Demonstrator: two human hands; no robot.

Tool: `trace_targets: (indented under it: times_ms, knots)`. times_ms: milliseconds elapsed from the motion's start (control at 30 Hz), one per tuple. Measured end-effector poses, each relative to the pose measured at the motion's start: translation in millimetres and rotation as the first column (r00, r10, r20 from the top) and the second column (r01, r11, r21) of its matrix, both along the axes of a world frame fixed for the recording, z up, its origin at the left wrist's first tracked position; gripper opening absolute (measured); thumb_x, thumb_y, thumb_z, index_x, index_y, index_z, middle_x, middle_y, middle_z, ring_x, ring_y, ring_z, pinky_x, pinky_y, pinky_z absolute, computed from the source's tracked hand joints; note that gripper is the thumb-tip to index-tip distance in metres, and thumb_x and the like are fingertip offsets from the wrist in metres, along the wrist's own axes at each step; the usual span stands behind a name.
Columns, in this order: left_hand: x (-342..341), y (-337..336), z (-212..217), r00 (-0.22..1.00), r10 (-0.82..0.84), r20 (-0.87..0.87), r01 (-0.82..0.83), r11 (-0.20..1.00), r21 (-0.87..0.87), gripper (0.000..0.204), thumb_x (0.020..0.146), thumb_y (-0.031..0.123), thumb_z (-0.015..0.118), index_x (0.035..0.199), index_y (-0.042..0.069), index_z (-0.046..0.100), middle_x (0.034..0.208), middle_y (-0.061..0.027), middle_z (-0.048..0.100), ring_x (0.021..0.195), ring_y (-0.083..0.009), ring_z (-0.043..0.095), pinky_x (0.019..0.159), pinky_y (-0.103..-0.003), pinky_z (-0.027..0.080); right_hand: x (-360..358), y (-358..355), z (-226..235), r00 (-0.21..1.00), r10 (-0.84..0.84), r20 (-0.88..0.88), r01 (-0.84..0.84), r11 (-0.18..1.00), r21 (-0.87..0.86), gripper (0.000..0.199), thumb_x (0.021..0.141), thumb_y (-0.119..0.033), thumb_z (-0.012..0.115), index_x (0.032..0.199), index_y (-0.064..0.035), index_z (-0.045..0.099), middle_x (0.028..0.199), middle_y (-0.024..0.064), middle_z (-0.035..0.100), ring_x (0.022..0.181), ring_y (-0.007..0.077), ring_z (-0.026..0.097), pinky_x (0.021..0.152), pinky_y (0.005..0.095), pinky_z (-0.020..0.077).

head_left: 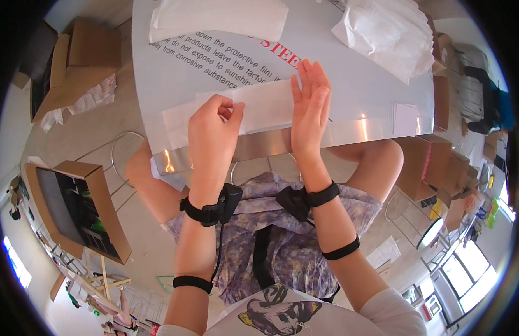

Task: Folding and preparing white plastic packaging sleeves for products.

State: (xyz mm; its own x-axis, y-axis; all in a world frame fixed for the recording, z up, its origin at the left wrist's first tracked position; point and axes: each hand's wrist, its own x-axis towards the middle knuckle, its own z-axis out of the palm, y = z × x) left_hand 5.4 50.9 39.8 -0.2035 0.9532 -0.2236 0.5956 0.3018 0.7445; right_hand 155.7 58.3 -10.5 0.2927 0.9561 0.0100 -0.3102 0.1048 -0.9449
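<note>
Head view
Left hand [213, 131]: the fingers are curled and the grip is closed on the near left part of the thin white sheet [259, 106], pinching it between thumb and fingertips.
Right hand [311, 103]: flat, fingers straight and together, pointing to the far side; it presses on the right end of the same sheet, and this grip is open, it holds nothing.
Thin white sheet: a long, half-transparent strip which lies across the near edge of the worktop [354, 89], between the two hands.
Worktop: a pale surface with a protective film and printed text; the near edge is shiny metal.
Far left: a stack of white bags [217, 17] lies on the worktop.
Far right: a crumpled pile of white sheets [385, 33], well apart from the hands.
Right, near the edge: a small white piece [405, 119] lies flat.
Wrists: black straps [206, 213] are on both forearms.
Floor, left: open cardboard boxes [80, 61] stand beside the worktop.
</note>
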Motion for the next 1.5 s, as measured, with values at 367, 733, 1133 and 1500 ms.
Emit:
trace_targets:
  times_ms: [367,733,1133,1500]
  knots:
    - [-40,-12,-14,0.978,0.163,-0.13,-0.145,0.981,0.132,0.021,0.087,0.011,0.07,0.104,0.002,0.06,0.089,-0.007,0.061,0.07,-0.0182,0.055,0.065,-0.033,0.047,-34,30,-11,0.274,-0.105,0.956,-0.083,0.988,0.133,0.052,0.096,-0.011,0.055,0.144,0.0029,0.038,0.149,0.0211,0.042,0.141,0.0377,0.036,0.116,0.052,0.0283]
    - [-39,-8,-24,0.962,0.194,-0.191,-0.191,0.981,0.033,0.025,0.083,0.018,0.077,0.088,-0.001,0.062,0.096,-0.0103,0.057,0.081,-0.0237,0.058,0.075,-0.036,0.049,-41,32,-24,0.079,-0.043,0.996,-0.075,0.996,0.049,0.047,0.1,-0.017,0.05,0.142,0.002,0.042,0.149,0.0176,0.044,0.145,0.032,0.033,0.119,0.05,0.0239]
    - [-111,-39,26,0.653,0.422,0.629,-0.576,0.816,0.051,0.016,0.087,0.011,0.073,0.094,0.0,0.064,0.088,-0.0042,0.067,0.083,-0.0112,0.062,0.075,-0.024,0.046,-40,34,-26,0.062,-0.101,0.993,-0.089,0.99,0.106,0.064,0.094,-0.038,0.063,0.138,0.0048,0.044,0.147,0.0201,0.045,0.14,0.0367,0.039,0.116,0.0503,0.0302]
    - [-83,-34,47,0.65,0.371,0.663,-0.553,0.829,0.078,0.022,0.087,0.008,0.074,0.104,-0.001,0.062,0.097,-0.0094,0.07,0.088,-0.0118,0.065,0.08,-0.023,0.048,-33,23,4,0.311,-0.054,0.949,-0.133,0.986,0.1,0.066,0.088,-0.022,0.07,0.141,0.0035,0.038,0.143,0.021,0.047,0.137,0.038,0.04,0.114,0.0486,0.0329]
